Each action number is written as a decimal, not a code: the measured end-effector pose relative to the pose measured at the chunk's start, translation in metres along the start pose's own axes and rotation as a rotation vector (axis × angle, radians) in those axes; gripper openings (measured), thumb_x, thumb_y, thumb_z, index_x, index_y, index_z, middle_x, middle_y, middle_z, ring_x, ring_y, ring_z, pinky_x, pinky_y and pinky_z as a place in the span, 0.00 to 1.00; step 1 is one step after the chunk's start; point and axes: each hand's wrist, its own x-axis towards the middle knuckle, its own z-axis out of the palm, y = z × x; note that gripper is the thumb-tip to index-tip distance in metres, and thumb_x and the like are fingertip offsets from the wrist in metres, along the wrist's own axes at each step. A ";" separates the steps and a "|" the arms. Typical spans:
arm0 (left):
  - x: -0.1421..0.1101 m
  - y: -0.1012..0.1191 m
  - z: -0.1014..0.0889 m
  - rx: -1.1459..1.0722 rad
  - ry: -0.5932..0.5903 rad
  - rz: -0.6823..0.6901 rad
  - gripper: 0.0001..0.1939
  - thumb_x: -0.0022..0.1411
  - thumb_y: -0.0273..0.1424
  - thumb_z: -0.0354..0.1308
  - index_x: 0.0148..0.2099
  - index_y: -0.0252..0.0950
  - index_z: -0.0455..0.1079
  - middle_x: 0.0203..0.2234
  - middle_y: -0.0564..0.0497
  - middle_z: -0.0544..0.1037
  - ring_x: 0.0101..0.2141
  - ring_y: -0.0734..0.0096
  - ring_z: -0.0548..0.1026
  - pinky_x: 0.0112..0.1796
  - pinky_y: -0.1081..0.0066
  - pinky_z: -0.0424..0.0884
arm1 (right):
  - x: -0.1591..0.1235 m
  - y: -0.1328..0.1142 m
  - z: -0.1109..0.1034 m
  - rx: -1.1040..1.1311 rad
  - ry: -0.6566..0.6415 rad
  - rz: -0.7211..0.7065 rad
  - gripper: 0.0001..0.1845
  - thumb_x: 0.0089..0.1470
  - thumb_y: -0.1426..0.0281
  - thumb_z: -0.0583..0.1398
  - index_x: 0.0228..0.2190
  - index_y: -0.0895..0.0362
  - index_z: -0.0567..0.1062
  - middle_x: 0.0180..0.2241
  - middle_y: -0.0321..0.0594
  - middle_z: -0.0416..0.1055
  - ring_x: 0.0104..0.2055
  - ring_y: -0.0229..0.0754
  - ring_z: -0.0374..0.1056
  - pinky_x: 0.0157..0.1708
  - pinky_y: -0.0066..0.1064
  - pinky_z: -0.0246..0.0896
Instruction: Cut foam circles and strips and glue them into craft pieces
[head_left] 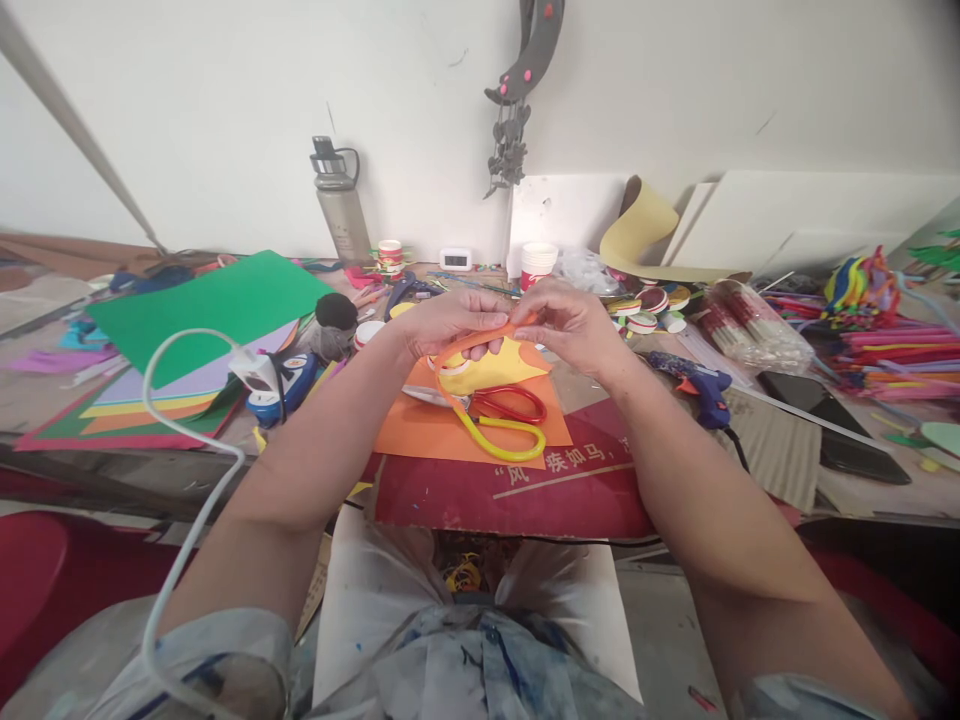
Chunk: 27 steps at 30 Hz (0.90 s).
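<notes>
An orange strip (491, 338), thin and slightly curved, stretches between my two hands above the table. My left hand (457, 318) grips it, with the fingers bent round its lower side. At the strip's right end, my right hand (562, 318) pinches it between thumb and fingers. Below them lies a pair of scissors (506, 437) with one yellow and one red handle loop, its blades partly hidden. The scissors rest on an orange sheet (555, 405), beside a yellow piece (517, 362). Under these is a dark red board (517, 505) with printed characters.
Coloured sheets (225, 300) and a white cable (196, 520) are on the left. A blue glue gun (697, 388), a black phone (832, 425) and bundled pipe cleaners (900, 350) lie right. A bottle (341, 205), paper cup (538, 265) and small clock (455, 260) stand at the back.
</notes>
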 end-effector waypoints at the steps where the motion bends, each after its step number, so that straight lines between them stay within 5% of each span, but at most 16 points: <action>1: 0.000 0.000 -0.001 0.008 -0.029 -0.011 0.29 0.51 0.52 0.81 0.39 0.33 0.77 0.22 0.51 0.80 0.16 0.77 0.73 0.16 0.78 0.66 | 0.000 0.000 -0.001 -0.003 0.008 0.004 0.22 0.56 0.45 0.74 0.33 0.50 0.84 0.35 0.39 0.78 0.39 0.44 0.71 0.42 0.38 0.69; 7: -0.006 0.007 -0.005 0.075 0.004 -0.039 0.27 0.51 0.50 0.81 0.39 0.33 0.80 0.21 0.50 0.79 0.16 0.76 0.72 0.16 0.77 0.66 | 0.001 -0.002 -0.009 -0.004 0.106 0.100 0.15 0.54 0.54 0.77 0.30 0.51 0.84 0.34 0.40 0.76 0.39 0.45 0.71 0.40 0.38 0.69; 12: -0.009 0.009 -0.006 0.160 0.048 -0.044 0.28 0.48 0.51 0.82 0.38 0.33 0.81 0.21 0.51 0.80 0.15 0.81 0.68 0.17 0.78 0.64 | 0.002 -0.004 -0.007 0.032 0.069 0.111 0.19 0.50 0.50 0.78 0.33 0.50 0.85 0.37 0.41 0.77 0.41 0.46 0.71 0.41 0.39 0.70; 16: -0.005 0.004 -0.001 0.169 0.033 -0.058 0.26 0.52 0.49 0.81 0.41 0.33 0.81 0.25 0.48 0.83 0.20 0.75 0.78 0.22 0.77 0.70 | 0.001 0.000 -0.005 0.008 0.062 0.086 0.17 0.54 0.52 0.76 0.29 0.52 0.84 0.31 0.40 0.76 0.36 0.44 0.69 0.39 0.38 0.66; 21: 0.004 -0.006 0.005 0.239 0.091 0.061 0.26 0.58 0.50 0.77 0.43 0.31 0.81 0.36 0.41 0.88 0.36 0.68 0.86 0.37 0.72 0.79 | 0.001 0.010 -0.004 -0.040 0.143 0.144 0.13 0.53 0.61 0.77 0.27 0.54 0.82 0.30 0.39 0.76 0.34 0.42 0.68 0.35 0.35 0.62; 27: 0.014 -0.017 0.009 0.376 0.235 0.172 0.13 0.61 0.37 0.75 0.41 0.32 0.81 0.32 0.48 0.86 0.33 0.76 0.83 0.37 0.77 0.76 | 0.001 0.017 0.001 -0.085 0.207 0.235 0.13 0.48 0.64 0.77 0.27 0.54 0.80 0.30 0.38 0.75 0.33 0.41 0.66 0.32 0.33 0.60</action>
